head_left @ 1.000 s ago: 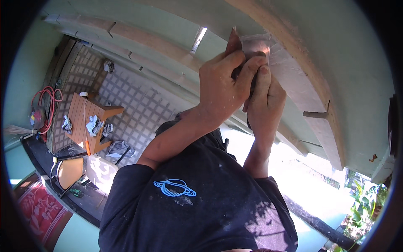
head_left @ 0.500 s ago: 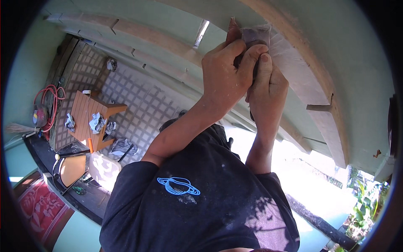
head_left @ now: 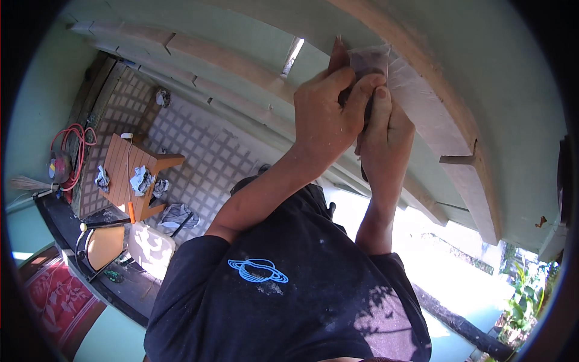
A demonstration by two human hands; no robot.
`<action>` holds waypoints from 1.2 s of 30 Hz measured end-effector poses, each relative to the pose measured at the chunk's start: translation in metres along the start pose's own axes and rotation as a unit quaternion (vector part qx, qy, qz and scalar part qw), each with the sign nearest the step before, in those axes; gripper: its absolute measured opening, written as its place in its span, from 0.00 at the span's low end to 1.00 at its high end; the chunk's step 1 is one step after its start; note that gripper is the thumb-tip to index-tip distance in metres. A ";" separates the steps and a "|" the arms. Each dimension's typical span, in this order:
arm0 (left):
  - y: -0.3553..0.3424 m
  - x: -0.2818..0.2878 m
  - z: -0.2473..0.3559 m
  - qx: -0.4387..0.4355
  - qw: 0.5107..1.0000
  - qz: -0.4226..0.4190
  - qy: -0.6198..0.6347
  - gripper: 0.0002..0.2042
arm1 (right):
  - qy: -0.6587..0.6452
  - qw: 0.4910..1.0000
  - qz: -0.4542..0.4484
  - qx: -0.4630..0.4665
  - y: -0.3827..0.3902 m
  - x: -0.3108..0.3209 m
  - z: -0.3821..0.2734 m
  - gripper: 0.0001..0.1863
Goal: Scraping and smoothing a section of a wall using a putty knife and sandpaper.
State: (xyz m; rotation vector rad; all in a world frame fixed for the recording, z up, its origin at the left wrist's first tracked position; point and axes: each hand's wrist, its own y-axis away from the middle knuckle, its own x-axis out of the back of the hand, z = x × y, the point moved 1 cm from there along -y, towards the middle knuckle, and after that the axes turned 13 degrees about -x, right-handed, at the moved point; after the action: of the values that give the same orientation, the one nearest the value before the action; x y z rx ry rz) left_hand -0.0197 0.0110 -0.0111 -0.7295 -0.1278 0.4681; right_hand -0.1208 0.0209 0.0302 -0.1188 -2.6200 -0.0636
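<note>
Both hands are raised together at the upper middle, against a pale, dusty wooden rail (head_left: pixel 422 99). My left hand (head_left: pixel 329 114) is closed, its thumb and fingers pinching a reddish-brown sheet that looks like sandpaper (head_left: pixel 339 55). Its corner sticks up past the knuckles, and a greyish flat part lies against the rail. My right hand (head_left: pixel 389 130) is closed close beside it, with its thumb up against the left thumb and gripping the lower end of the same piece. Fingers cover most of the sheet. Pale dust marks the skin.
Several wooden rails (head_left: pixel 211 57) curve across the pale green wall (head_left: pixel 518 120). Lower left, an orange-brown slatted table (head_left: pixel 123 160) bears crumpled paper (head_left: pixel 140 180) and a paint roller (head_left: pixel 126 136). A chair (head_left: pixel 104 246), a coiled red hose (head_left: pixel 78 142) and a checkered tile floor (head_left: pixel 205 136) lie around it.
My hands and the sheet appear slightly lower in the picture, but the whole view has shifted a little too. Both hands keep the same grip.
</note>
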 end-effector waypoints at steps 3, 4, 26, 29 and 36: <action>-0.001 0.002 0.007 0.000 1.000 0.007 0.013 0.06 | 0.012 1.000 -0.007 -0.013 0.003 0.002 0.001 0.19; 0.000 0.004 0.008 -0.001 1.000 0.004 0.013 0.06 | 0.008 1.000 -0.001 -0.013 0.004 0.001 0.002 0.19; -0.004 0.000 0.007 -0.035 0.999 0.033 0.019 0.06 | -0.003 1.000 -0.004 -0.013 0.003 0.001 -0.001 0.19; -0.001 0.002 0.011 -0.003 0.999 0.030 0.022 0.06 | -0.008 0.999 -0.021 -0.035 0.004 0.001 0.000 0.19; -0.011 0.004 0.009 0.002 0.999 0.015 0.028 0.06 | -0.010 1.000 -0.014 -0.016 -0.001 0.000 -0.009 0.19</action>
State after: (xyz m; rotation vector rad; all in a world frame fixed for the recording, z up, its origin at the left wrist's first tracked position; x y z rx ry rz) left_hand -0.0144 0.0111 0.0029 -0.7402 -0.0622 0.4764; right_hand -0.1169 0.0189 0.0382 -0.0949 -2.6413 -0.1133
